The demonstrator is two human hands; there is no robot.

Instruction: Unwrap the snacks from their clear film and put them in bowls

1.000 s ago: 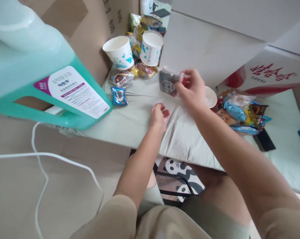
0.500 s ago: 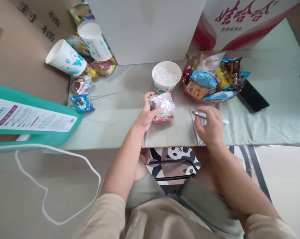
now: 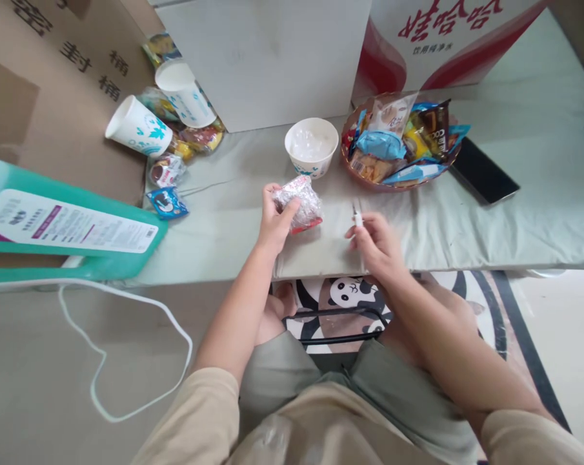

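- Red runs along the near edge of the packet [image 3: 307, 205], which is covered in shiny clear wrap; in the head view it is in the left hand [image 3: 273, 226], above the cloth [image 3: 538, 239] and just in front of the paper bowl [image 3: 312, 168].
- Thumb and fingers of the left hand are clamped on the packet, the thumb across its upper side.
- The right hand [image 3: 381, 245] pinches a small white tool [image 3: 358, 218] between thumb and fingers; its thin tip points away from the body, and tool and packet are apart.
- The paper bowl stands upright with crumpled clear plastic [image 3: 311, 143] inside.
- Just right of it, a reddish-brown dish [image 3: 362, 179] is heaped with wrapped snacks [image 3: 381, 143], and a black phone [image 3: 486, 171] lies close beside the dish.
- On the left, one paper cup [image 3: 141, 129] is tilted near another cup [image 3: 188, 97], with a blue packet [image 3: 168, 203] in front.
- A green jug [image 3: 141, 258] stands at the left, before a cardboard box [image 3: 83, 148].
- White cord [image 3: 112, 418] loops below the jug.
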